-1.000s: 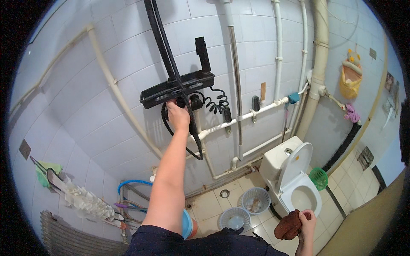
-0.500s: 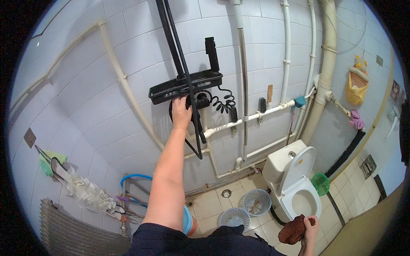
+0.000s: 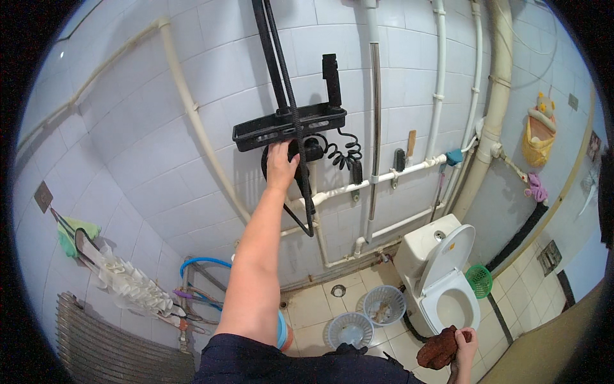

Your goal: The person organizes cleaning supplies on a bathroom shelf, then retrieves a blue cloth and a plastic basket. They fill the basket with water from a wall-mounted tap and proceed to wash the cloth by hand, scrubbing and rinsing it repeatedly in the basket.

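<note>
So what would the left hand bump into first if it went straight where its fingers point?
Probably the black shelf, just above the left hand in the picture, though I can't tell whether they already touch.

No lettering, number or sign can be read here. A small orange sticker (image 3: 452, 246) is on the underside of the raised toilet lid (image 3: 448, 261) (far too small to make out any print on it).
</note>
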### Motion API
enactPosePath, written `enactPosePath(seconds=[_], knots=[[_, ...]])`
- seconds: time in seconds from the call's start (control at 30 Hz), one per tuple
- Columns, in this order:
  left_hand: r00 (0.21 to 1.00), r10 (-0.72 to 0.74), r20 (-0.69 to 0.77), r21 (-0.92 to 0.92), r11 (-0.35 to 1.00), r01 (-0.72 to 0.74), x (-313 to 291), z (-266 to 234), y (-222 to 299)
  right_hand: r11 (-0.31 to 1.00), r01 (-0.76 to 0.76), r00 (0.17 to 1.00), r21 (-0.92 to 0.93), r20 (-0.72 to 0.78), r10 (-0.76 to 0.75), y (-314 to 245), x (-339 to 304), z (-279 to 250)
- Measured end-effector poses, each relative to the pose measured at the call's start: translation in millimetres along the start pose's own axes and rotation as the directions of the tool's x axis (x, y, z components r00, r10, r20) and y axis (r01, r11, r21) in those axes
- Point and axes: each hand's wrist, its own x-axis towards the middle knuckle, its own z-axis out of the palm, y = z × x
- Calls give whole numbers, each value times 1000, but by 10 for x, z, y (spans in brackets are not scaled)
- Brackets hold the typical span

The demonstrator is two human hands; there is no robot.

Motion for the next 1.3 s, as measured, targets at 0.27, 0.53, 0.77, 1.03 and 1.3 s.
enactPosePath(seconds=[0.27,0.53,0.77,1.03,1.3], knots=[[972,179,155,38,982,-187,100,-214,2,1000,-19,997,-18,68,20,45,-6,142],[993,106,49,129,985,-112,4,-329,251,999,-43,991,24,127,40,121,21,237],[890,386,243,320,835,-449,-89,-383,891,997,-77,985,20,156,73,202,141,48],[807,-529,260,-192,791,581,-209,-502,400,992,-123,970,27,213,114,201,264,149],[762,-346,548,-431,664,611,-148,-366,615,994,-110,957,-21,268,111,233,376,367]])
